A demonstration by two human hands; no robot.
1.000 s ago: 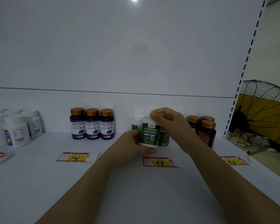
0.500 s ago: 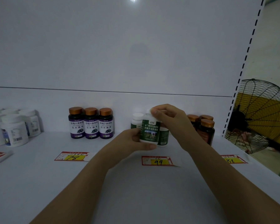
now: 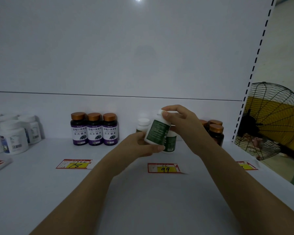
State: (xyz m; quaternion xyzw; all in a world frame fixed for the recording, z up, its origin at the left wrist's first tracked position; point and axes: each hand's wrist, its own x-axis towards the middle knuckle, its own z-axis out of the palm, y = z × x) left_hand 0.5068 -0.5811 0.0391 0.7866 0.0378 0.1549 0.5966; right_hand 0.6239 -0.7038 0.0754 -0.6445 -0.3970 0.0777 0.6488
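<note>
Both hands hold a white bottle with a green label, tilted above the shelf. The left hand cups its base with curled fingers; the right hand pinches its cap. Two more white bottles stand just behind the hands.

One cam, head-worn, wide-angle. Looks fwd & a bit down onto white shelf from close in front. Back panel fills upper half of frame; fan at right edge.
</note>
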